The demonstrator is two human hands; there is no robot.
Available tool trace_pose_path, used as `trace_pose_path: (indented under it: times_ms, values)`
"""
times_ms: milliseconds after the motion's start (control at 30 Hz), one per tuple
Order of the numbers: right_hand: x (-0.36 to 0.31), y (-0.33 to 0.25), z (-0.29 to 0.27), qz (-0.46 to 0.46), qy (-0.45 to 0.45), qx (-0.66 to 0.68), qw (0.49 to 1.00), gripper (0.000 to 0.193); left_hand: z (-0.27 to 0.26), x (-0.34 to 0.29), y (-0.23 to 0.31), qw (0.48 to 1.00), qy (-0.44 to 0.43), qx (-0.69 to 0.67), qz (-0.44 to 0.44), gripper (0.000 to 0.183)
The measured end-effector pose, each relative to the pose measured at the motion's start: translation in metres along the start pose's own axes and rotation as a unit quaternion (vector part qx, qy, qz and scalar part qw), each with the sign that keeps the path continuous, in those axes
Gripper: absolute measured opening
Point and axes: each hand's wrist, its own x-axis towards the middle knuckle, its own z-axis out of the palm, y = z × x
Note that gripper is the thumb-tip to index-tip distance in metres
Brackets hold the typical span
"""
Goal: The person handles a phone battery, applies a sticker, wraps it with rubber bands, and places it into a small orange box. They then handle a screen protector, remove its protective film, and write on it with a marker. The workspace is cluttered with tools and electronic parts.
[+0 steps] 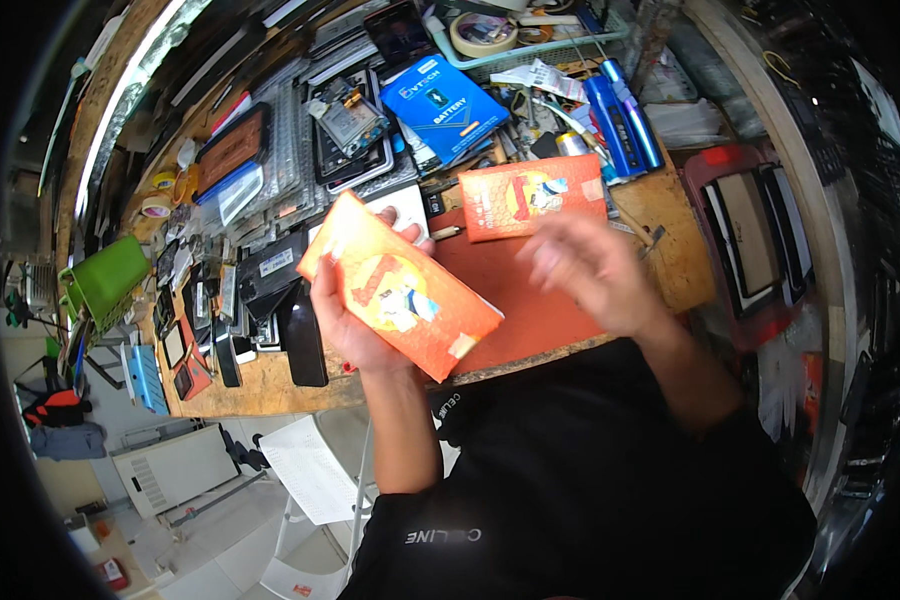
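Note:
My left hand (355,320) holds a flat orange packet (395,285) with a cartoon picture, tilted above the front edge of the workbench. My right hand (590,270) hovers blurred to the right of it, fingers spread and holding nothing, over a red mat (520,300). A second orange packet (530,200) of the same kind lies flat on the bench just beyond the right hand.
The wooden workbench (270,385) is crowded: several phones and screens (300,335) at the left, a blue box (445,105), blue tools (620,120), tape rolls (485,35), a green bin (105,280). A red-framed tray (745,250) stands at the right.

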Motion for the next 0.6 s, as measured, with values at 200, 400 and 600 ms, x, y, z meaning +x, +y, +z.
trace_pose_path:
  times_ms: [200,400,600]
  values:
    - [-0.003,0.003,0.041,0.055,-0.166,0.151,0.973,0.03,0.014,0.008,-0.023,0.886,0.189,0.413,0.088,0.029]
    - [0.005,0.004,0.049,-0.063,0.026,0.194,0.979,0.026,0.037,-0.04,-0.031,0.689,-0.074,0.66,0.29,0.042]
    - [0.007,0.001,0.067,-0.18,0.111,0.021,0.977,0.024,0.031,-0.037,-0.049,0.624,-0.025,0.714,0.317,0.076]
